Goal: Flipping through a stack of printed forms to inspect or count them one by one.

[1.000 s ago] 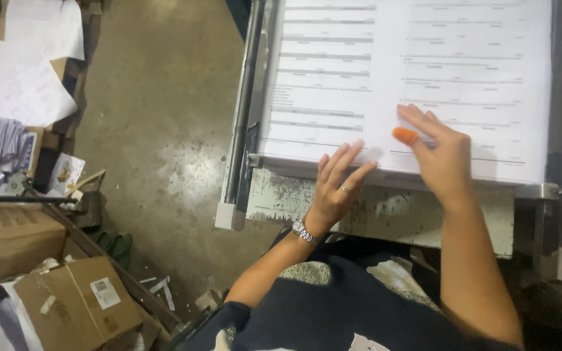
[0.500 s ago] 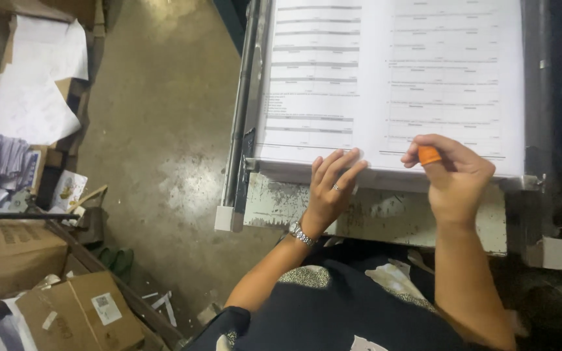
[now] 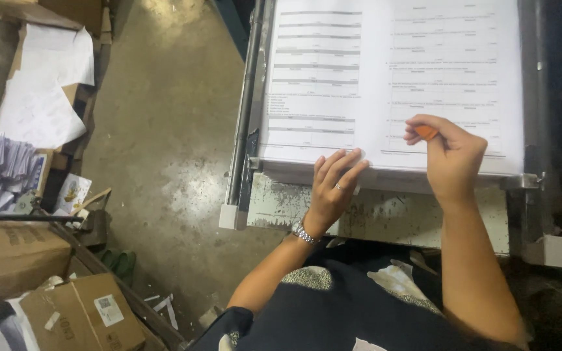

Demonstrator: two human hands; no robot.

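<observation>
— Where are your hands right now?

— My left hand (image 3: pixel 334 188) lies flat on the near edge of the stack of printed sheets (image 3: pixel 391 78), fingers spread and straight, palm hanging just over the front lip of the worn metal table (image 3: pixel 385 208). It grips nothing; it only presses down. I'd say that weight is there to keep the top sheets from sliding.

— And the other one?

— My right hand (image 3: pixel 449 159) is curled shut, knuckles up, resting on the paper further to the right. Between thumb and the first fingers I pinch a small orange thing (image 3: pixel 426 132); only its tip shows past my fingers, so I can't tell what it is. It touches or hovers right at the sheet, near the lower lines of print.

— Why is the stack where it is?

— It sits squared against the metal rail (image 3: pixel 245 123) on the left side of the table, and my guess is that the rail keeps the edges aligned. The near edge comes right to the front, within easy reach of both hands.

— Anything else around?

— Down on the concrete floor (image 3: pixel 164 143) to my left: cardboard boxes (image 3: pixel 79 315), loose white paper (image 3: pixel 40 104), and scraps
</observation>
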